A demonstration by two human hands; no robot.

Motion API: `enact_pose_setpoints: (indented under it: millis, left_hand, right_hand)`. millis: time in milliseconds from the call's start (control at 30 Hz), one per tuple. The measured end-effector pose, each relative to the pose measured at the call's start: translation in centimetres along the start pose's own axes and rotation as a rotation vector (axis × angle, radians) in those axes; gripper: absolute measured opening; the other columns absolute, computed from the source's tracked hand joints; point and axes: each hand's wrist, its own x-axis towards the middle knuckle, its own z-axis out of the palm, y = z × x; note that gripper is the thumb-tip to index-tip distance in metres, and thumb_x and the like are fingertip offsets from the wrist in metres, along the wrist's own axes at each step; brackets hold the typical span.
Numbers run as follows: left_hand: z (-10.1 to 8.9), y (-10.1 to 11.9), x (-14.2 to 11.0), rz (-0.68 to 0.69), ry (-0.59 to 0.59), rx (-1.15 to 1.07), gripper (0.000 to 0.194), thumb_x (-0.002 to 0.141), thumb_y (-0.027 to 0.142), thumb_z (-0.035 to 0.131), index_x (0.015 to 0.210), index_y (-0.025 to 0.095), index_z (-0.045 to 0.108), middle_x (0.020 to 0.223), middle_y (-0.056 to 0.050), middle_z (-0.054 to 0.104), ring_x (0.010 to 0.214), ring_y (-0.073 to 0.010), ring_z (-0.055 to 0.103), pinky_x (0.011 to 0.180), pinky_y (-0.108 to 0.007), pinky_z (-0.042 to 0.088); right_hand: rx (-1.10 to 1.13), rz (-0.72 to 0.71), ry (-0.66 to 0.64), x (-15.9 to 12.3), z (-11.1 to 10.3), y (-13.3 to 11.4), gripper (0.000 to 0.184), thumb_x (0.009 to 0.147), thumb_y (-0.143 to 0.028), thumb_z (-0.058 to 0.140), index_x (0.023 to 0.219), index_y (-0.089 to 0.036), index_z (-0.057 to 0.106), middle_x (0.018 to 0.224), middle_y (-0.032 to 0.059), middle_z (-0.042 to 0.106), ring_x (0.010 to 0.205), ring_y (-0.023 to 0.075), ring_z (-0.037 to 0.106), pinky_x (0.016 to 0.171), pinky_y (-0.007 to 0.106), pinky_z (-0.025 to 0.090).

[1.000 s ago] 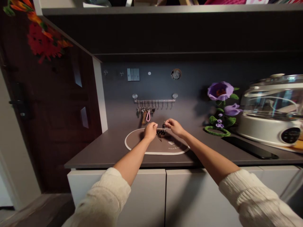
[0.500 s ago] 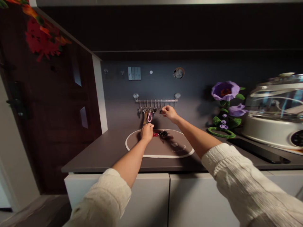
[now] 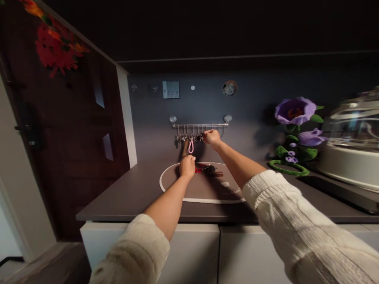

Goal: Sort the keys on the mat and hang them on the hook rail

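The right hand (image 3: 212,138) pinches a small dark key item (image 3: 201,136) in its fingers at the hook rail (image 3: 200,125), right of the pink loop (image 3: 191,146). The left hand (image 3: 187,166) is near, over the oval mat (image 3: 207,193) on the worktop (image 3: 118,197), left of the key bunch (image 3: 209,169); whether its curled fingers grasp anything, I cannot tell.
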Motion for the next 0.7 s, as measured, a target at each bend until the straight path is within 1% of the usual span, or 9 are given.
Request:
enact_pose_setpoints:
  millis: [200,333,467,600,700]
  left_hand:
    - [0.0,0.0,0.1,-0.035,0.005,-0.01,0.024,0.083,0.025,0.04,0.069,0.018,0.058,0.074,-0.005,0.064,0.07,-0.0152,0.055,0.065,-0.026,0.037]
    - [-0.2,0.2,0.1,-0.055,-0.004,-0.033,0.022,0.082,0.023,0.041,0.07,0.018,0.059,0.076,-0.006,0.065,0.073,-0.0156,0.056,0.067,-0.026,0.038]
    - [-0.2,0.2,0.2,-0.059,-0.007,-0.049,0.022,0.082,0.023,0.041,0.069,0.019,0.059,0.075,-0.005,0.065,0.073,-0.0154,0.057,0.067,-0.026,0.039]
    - [-0.1,0.0,0.4,-0.077,0.002,-0.058,0.022,0.082,0.023,0.042,0.069,0.019,0.059,0.075,-0.005,0.066,0.071,-0.0153,0.057,0.066,-0.026,0.039]
    - [-0.1,-0.1,0.5,-0.084,0.008,-0.06,0.019,0.081,0.023,0.043,0.074,0.018,0.06,0.078,-0.006,0.066,0.071,-0.0155,0.057,0.067,-0.027,0.04]
  right_hand:
    - [0.02,0.05,0.038,0.4,0.6,-0.2,0.011,0.077,-0.017,0.048,0.075,-0.012,0.058,0.067,0.0075,0.061,0.055,0.0114,0.057,0.051,0.023,0.048]
    - [0.037,0.09,0.055,0.2,0.7,-0.1,0.016,0.077,-0.017,0.048,0.083,-0.01,0.061,0.073,0.0102,0.063,0.057,0.0128,0.059,0.051,0.023,0.049]
    - [0.044,0.104,0.06,0.2,0.8,0.1,0.018,0.076,-0.018,0.049,0.086,-0.009,0.062,0.073,0.0103,0.063,0.057,0.0132,0.059,0.052,0.024,0.049]
    - [0.055,0.108,0.067,0.2,0.8,0.4,0.015,0.076,-0.016,0.05,0.082,-0.009,0.061,0.07,0.0096,0.062,0.055,0.0128,0.057,0.052,0.025,0.049]
    - [0.056,0.111,0.061,0.1,0.8,0.8,0.012,0.076,-0.015,0.049,0.077,-0.01,0.06,0.065,0.0075,0.059,0.054,0.0124,0.056,0.053,0.025,0.049]
